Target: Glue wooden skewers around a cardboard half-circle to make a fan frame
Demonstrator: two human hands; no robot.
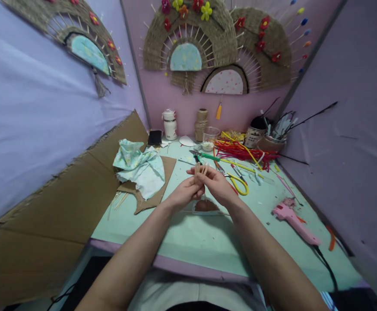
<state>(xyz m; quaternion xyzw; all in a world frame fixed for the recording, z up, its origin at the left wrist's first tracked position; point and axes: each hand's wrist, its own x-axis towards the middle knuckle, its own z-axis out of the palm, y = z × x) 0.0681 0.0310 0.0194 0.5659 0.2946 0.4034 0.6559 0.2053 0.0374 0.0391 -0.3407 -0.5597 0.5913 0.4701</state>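
Over the middle of the table, my left hand [188, 188] and my right hand [214, 183] meet, both closed around a small bunch of thin wooden sticks [197, 167]. The sticks point up and fan slightly apart at their tops. Just below the hands a brown half-round piece with a pale edge [207, 206] lies on the table, partly covered by my fingers. Scissors with yellow handles [240, 185] and green-handled pliers [210, 157] lie right behind my right hand.
Patterned cloth [139, 166] rests on cut cardboard [157, 196] at left, near loose sticks [121, 201]. A pink glue gun [296, 223] with a cord lies at right. Behind are red pipe cleaners [240, 150], twine [201, 123] and a white bottle [169, 125]. Finished fans [185, 56] hang on the wall.
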